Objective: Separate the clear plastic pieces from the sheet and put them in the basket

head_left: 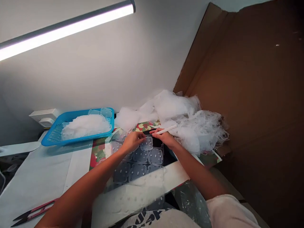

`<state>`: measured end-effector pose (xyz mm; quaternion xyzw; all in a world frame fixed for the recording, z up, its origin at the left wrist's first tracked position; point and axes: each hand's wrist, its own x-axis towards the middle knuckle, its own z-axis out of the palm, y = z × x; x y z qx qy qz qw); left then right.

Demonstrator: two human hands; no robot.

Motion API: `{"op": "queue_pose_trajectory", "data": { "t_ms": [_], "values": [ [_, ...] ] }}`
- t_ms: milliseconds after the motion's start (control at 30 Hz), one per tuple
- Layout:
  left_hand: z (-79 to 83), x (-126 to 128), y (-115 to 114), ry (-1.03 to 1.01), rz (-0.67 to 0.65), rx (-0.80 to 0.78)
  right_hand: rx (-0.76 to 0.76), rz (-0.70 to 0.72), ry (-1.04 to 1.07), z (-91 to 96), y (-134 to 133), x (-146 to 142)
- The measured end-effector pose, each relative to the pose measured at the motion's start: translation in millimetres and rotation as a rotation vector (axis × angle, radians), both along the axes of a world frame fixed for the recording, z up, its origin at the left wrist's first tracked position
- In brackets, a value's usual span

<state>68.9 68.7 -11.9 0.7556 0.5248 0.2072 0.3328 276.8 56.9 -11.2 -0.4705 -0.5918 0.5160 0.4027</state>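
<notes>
Right-hand fingers (158, 134) gripping a white stick (166, 129), left-hand fingers (141, 136) lying open on a clear moulded plastic piece (146, 143)

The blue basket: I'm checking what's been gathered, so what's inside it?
The blue basket holds a white heap of filmy plastic, with a few clear moulded pieces at its far edge. The heap hides the basket's floor and anything beneath it.
</notes>
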Motion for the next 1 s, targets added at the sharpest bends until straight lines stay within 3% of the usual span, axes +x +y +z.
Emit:
{"op": "queue_pose_trajectory", "data": {
  "t_ms": [200, 367, 500, 600, 667, 733, 800, 900, 1000],
  "values": [
    [-0.2, -3.2, -11.9, 0.022, 0.043, 0.096, -0.010, 0.050, -0.087, -9.7, 19.0, -6.2],
    [-4.8, -8.6, -20.0, 0.022, 0.071, 0.169, 0.088, -0.085, -0.229, -16.3, 21.8, -6.5],
    [-5.8, -23.6, -33.6, -0.213, 0.142, 0.119, 0.104, -0.144, -0.339, -21.5, 29.5, 2.0],
    [-0.3, -45.0, -42.2, -0.423, 0.166, -0.009, 0.079, -0.121, -0.318, -19.3, 33.3, 10.2],
    [5.2, -61.9, -45.9, -0.440, 0.222, -0.029, 0.093, -0.149, -0.273, -14.7, 32.7, 11.4],
    [9.6, -77.0, -49.2, -0.316, 0.304, 0.021, 0.171, -0.204, -0.230, -9.3, 28.4, 4.4],
    [10.2, -86.2, -53.7, -0.068, 0.336, 0.135, 0.252, -0.189, -0.209, -5.8, 20.1, -12.4],
    [2.0, -87.3, -63.9, 0.296, 0.178, 0.325, 0.285, 0.035, -0.207, -8.5, 4.9, -48.7],
    [-10.4, -81.6, -74.8, 0.471, 0.037, 0.360, 0.352, 0.183, -0.236, -17.8, -4.3, -78.3]
  ]
}}
